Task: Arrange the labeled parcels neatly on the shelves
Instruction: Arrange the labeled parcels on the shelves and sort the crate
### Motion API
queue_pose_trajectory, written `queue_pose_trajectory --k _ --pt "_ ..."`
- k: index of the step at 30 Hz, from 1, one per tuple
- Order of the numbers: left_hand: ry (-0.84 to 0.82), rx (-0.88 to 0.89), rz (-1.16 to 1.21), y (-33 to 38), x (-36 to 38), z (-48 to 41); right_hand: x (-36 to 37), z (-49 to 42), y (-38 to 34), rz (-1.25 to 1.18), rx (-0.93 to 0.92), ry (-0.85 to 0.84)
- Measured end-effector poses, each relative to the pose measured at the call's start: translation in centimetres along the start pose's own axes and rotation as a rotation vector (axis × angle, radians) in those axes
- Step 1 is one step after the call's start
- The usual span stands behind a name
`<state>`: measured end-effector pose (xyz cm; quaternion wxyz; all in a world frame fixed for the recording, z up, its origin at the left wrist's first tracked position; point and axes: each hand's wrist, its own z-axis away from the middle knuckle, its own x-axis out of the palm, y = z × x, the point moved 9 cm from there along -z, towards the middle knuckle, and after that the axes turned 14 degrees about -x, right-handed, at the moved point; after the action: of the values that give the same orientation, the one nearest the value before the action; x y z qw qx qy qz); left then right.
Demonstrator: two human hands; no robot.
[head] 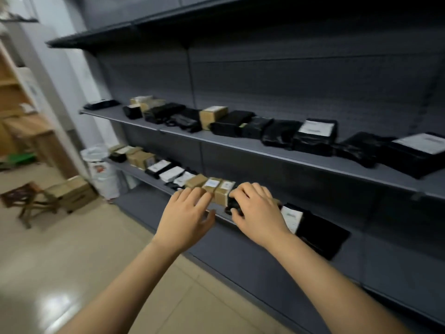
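No text can be read anywhere. The white labels point(316, 128) on the black parcels point(313, 144) of the upper shelf point(265, 153) and on the brown boxes point(222, 195) of the lower shelf point(139, 173) carry print too blurred to make out. The red mark point(97, 168) on the white bag point(106, 182) is just as unreadable.

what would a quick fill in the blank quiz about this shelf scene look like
1. The right hand grips a small ____ parcel.
2. The left hand reaches to a row of brown ____ boxes.
3. The folding stool stands on the ____.

Missing words: black; cardboard; floor
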<state>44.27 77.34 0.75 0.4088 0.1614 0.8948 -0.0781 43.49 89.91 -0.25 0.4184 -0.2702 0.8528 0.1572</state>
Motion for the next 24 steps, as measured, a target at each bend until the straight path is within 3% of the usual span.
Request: queue_pose_trajectory --k 10,24 --pt "0.082 -0.225 -0.177 -17.8 -1.6 -3.0 8.4 -17.1 -6.1 -0.127 -0.233 0.052" --pt "0.142 -0.457 -0.412 -37.9 3.8 -15.0 22.0 -41.8 -6.2 -0.324 -0.414 0.161"
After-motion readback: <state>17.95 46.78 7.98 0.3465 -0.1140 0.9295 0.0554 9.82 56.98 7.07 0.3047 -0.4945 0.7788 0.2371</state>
